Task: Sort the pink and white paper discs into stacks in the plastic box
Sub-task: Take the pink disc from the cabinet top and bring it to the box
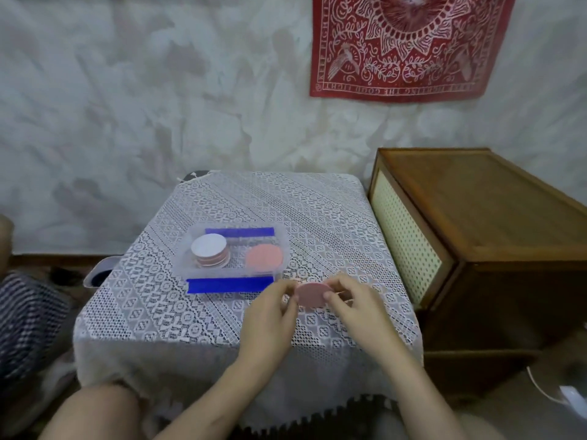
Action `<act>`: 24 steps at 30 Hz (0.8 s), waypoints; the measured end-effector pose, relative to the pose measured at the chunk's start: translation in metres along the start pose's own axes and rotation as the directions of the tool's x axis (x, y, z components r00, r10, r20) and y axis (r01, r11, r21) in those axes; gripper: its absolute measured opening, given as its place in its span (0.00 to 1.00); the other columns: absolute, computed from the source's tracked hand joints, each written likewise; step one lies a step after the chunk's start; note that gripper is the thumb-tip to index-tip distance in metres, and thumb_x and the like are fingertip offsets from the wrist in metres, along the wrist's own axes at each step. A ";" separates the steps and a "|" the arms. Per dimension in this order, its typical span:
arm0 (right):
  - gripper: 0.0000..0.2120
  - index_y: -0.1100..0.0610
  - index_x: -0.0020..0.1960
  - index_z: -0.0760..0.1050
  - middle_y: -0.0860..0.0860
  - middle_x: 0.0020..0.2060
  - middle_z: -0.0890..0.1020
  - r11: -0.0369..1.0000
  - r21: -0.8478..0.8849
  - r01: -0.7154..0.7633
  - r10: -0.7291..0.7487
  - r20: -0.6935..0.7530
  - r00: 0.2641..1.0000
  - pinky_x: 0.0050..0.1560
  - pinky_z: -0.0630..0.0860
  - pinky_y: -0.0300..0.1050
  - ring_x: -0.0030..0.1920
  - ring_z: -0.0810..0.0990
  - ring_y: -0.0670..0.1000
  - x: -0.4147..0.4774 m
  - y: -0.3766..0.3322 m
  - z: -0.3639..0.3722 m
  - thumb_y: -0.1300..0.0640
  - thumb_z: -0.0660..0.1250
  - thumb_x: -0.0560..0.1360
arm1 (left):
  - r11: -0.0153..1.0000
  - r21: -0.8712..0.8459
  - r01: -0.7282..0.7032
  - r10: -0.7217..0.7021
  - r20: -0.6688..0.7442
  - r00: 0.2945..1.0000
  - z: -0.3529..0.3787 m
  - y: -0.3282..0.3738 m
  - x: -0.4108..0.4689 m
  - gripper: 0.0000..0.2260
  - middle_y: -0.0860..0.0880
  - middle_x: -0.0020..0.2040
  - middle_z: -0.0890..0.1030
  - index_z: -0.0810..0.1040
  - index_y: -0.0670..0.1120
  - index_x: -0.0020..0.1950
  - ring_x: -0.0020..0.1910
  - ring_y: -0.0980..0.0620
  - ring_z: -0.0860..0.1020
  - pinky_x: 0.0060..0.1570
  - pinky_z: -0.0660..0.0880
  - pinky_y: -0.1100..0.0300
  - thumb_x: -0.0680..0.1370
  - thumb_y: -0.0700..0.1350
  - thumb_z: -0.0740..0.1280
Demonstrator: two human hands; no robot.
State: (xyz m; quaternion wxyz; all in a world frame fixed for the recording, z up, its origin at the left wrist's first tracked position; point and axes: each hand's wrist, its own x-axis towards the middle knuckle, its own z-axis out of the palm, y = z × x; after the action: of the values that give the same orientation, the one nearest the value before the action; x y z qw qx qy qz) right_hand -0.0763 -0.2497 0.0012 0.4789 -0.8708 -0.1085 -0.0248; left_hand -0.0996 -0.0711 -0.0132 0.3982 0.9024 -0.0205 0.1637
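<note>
Pink disc [309, 295], tilted on edge just in front of the plastic box's [227, 274] near right corner, pinched from either side by the left hand [270, 315] and right hand [355, 304]. Inside the box: white-topped stack [208, 246] at left, pink stack [264, 257] at right, well apart. Beneath the box, a lace-covered table [197, 312]; to the box's right, a wooden cabinet [476, 217].
</note>
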 end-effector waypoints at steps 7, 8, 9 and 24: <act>0.03 0.45 0.50 0.81 0.41 0.39 0.83 0.999 -0.043 -0.013 0.015 0.043 0.999 0.46 0.79 0.50 0.41 0.81 0.43 0.000 0.001 0.013 0.53 0.70 0.78 | 0.999 0.034 0.021 -0.020 -0.039 0.999 -0.012 -0.010 -0.001 0.08 0.63 0.34 0.76 0.79 0.57 0.55 0.35 0.63 0.75 0.31 0.64 0.70 0.79 0.46 0.67; 0.03 0.45 0.49 0.81 0.41 0.39 0.83 0.999 -0.051 -0.015 0.017 0.038 0.999 0.46 0.80 0.51 0.41 0.81 0.44 0.000 0.001 0.013 0.53 0.70 0.78 | 0.999 0.045 0.024 -0.022 -0.034 0.999 -0.012 -0.011 0.000 0.08 0.64 0.32 0.75 0.79 0.57 0.55 0.34 0.64 0.75 0.31 0.64 0.70 0.79 0.46 0.68; 0.03 0.45 0.49 0.81 0.41 0.39 0.84 0.998 -0.057 -0.019 0.020 0.030 0.999 0.46 0.80 0.50 0.41 0.82 0.43 0.001 0.001 0.012 0.52 0.70 0.78 | 0.998 0.052 0.022 -0.021 -0.032 0.999 -0.013 -0.010 0.001 0.08 0.64 0.30 0.74 0.80 0.56 0.55 0.34 0.64 0.75 0.31 0.64 0.71 0.79 0.46 0.68; 0.07 0.46 0.56 0.82 0.38 0.41 0.84 0.976 -0.186 0.116 -0.125 -0.041 0.991 0.38 0.78 0.34 0.39 0.82 0.38 -0.003 -0.017 0.029 0.53 0.68 0.80 | 0.997 0.077 0.014 -0.009 -0.064 0.998 -0.035 -0.036 0.007 0.07 0.67 0.37 0.80 0.81 0.57 0.54 0.38 0.64 0.78 0.35 0.68 0.69 0.78 0.47 0.69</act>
State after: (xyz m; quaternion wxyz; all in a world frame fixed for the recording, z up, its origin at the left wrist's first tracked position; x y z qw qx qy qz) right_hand -0.0842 -0.2173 -0.0011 0.3969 -0.9021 -0.1457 -0.0866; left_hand -0.0964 -0.0205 -0.0147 0.3643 0.9115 0.0036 0.1908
